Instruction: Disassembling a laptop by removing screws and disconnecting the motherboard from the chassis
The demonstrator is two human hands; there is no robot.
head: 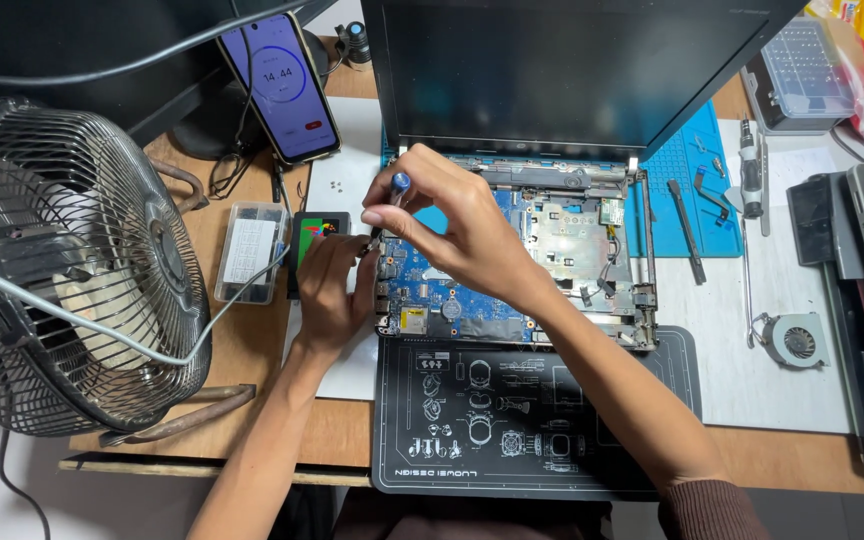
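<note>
An opened laptop (612, 290) lies in front of me with its blue motherboard (432, 295) bare and its dark screen tilted up behind. My right hand (452, 225) pinches a small screwdriver (398, 185) by its blue top, the shaft pointing down at the board's left edge. My left hand (332, 285) rests at that same left edge, its fingertips touching the screwdriver's tip area. What lies under the tip is hidden by my fingers.
A black work mat (512, 420) lies under the laptop's front, a blue mat (692, 185) at its right with tools. A metal fan (62, 270) stands at left. Nearby are a phone (287, 85), a clear parts box (249, 250), a loose cooling fan (797, 340) and an electric screwdriver (750, 170).
</note>
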